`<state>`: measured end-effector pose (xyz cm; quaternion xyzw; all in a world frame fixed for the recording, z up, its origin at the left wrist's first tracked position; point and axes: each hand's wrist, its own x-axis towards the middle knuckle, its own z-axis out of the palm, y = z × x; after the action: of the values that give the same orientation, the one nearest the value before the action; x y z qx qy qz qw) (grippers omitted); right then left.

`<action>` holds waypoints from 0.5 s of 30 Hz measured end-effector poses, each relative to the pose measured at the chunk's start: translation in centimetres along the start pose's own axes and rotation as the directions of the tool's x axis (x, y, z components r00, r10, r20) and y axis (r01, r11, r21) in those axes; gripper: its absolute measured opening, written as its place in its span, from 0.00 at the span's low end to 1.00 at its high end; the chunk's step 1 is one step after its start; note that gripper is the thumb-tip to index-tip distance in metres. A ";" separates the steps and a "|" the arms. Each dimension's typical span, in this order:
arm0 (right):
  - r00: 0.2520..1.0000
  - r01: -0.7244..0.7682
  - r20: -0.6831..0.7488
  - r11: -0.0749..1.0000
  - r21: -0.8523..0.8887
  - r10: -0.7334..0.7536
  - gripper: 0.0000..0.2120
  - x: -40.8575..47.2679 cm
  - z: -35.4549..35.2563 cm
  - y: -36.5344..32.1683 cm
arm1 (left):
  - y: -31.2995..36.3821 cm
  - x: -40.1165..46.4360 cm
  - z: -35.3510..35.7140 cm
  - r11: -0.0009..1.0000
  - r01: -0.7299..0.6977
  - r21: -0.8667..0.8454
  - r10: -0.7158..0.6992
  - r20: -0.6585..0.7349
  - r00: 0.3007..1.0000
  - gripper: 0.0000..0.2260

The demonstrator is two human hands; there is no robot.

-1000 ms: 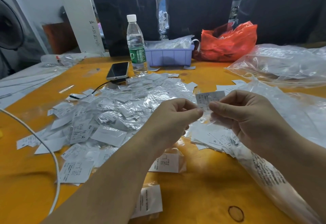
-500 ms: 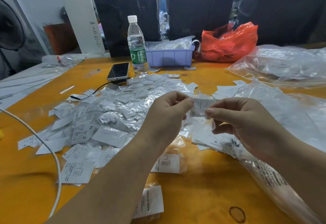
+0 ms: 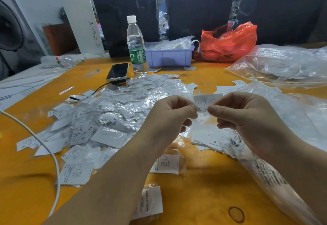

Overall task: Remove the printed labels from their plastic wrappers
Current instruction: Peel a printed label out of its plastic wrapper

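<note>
Clear plastic crackles between both hands: the left hand [image 3: 174,110] and the right hand [image 3: 246,116] each pinch one wrapped label [image 3: 206,100], marked XL, held up above the orange table [image 3: 208,187]. It looks only partly freed. A big heap of wrapped labels [image 3: 109,115] waits at left; a smaller stack of bare labels [image 3: 215,138] sits under the right hand. Plenty left, I'd judge.
</note>
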<state>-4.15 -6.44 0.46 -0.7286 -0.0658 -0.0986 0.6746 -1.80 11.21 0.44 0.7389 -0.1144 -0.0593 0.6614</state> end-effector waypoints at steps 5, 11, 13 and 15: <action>0.999 0.033 -0.035 0.998 0.049 -0.031 0.05 0.1 -0.3 0.0 | -0.1 0.1 -0.4 0.986 -0.063 0.154 0.075 -0.068 0.995 0.04; 0.981 0.136 -0.149 0.989 0.061 -0.126 0.10 0.5 -0.7 0.1 | -0.1 -0.3 -0.2 0.940 -0.126 0.318 0.142 -0.028 0.990 0.04; 0.982 0.152 -0.126 0.985 0.082 -0.142 0.11 0.5 -0.8 0.2 | 0.0 -0.3 0.0 0.939 -0.128 0.319 0.137 -0.007 0.991 0.03; 0.986 0.153 -0.081 0.983 0.105 -0.145 0.12 0.5 -0.7 0.3 | 0.0 -0.3 -0.1 0.945 -0.118 0.304 0.123 0.005 0.992 0.03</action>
<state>-3.63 -7.22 0.33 -0.6788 -0.1007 -0.1716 0.7068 -2.04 11.33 0.39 0.8237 -0.1626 0.0046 0.5432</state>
